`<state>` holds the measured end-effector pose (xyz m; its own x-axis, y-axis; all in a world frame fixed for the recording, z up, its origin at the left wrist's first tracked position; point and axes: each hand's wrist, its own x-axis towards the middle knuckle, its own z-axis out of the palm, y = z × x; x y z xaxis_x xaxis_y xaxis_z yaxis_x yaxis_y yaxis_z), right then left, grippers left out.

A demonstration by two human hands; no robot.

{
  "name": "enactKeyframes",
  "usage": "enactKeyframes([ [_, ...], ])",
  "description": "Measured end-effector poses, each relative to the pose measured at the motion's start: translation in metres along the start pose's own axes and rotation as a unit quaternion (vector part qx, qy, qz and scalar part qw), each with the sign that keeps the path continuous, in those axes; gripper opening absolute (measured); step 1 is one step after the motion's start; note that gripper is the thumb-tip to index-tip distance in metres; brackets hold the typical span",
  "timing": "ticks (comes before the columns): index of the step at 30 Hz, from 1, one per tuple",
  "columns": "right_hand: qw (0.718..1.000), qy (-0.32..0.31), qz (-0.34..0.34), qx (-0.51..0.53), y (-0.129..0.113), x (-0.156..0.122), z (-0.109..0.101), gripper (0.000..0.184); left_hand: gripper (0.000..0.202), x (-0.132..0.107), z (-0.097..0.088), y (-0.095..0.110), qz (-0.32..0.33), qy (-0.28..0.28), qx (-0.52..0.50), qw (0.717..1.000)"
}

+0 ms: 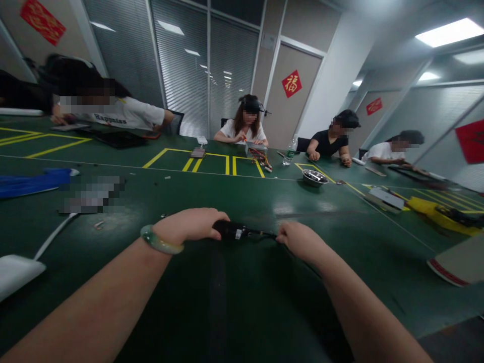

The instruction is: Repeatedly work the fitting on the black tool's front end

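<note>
My left hand, with a green bangle at the wrist, is closed around a dark, elongated device that carries a small white label. From its right end runs a thin black cable. My right hand pinches this cable a short way off, and more of it trails below that hand. Both hands are just over the green table. The far end of the device is hidden under my left palm, so its exact kind is unclear.
A metal bowl and a plastic bottle stand beyond my hands. At left are a blue item and a white box with a cord. A yellow item lies right. Several people work across the table, one beside a grey wired box.
</note>
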<state>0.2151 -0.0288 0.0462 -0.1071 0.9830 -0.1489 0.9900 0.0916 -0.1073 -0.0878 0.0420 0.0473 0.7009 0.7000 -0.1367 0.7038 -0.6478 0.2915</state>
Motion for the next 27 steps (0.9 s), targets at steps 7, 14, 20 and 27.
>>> enactKeyframes([
  [7, 0.97, 0.2, -0.008, 0.139, -0.032, 0.015, 0.033, 0.011, 0.071, -0.004, -0.002, 0.009, 0.004, 0.064, 0.045, 0.997],
  [14, 0.974, 0.17, -0.035, 0.145, -0.022, 0.028, 0.042, 0.006, 0.029, 0.022, 0.031, 0.048, 0.041, 0.176, 0.078, 0.98],
  [20, 0.98, 0.134, -0.041, 0.144, -0.025, 0.026, 0.039, 0.008, 0.014, 0.027, 0.044, 0.048, 0.03, 0.203, 0.072, 0.976],
  [27, 0.985, 0.111, -0.038, 0.129, -0.022, 0.026, 0.037, 0.012, 0.016, 0.03, 0.049, 0.048, 0.019, 0.224, 0.065, 0.972],
])
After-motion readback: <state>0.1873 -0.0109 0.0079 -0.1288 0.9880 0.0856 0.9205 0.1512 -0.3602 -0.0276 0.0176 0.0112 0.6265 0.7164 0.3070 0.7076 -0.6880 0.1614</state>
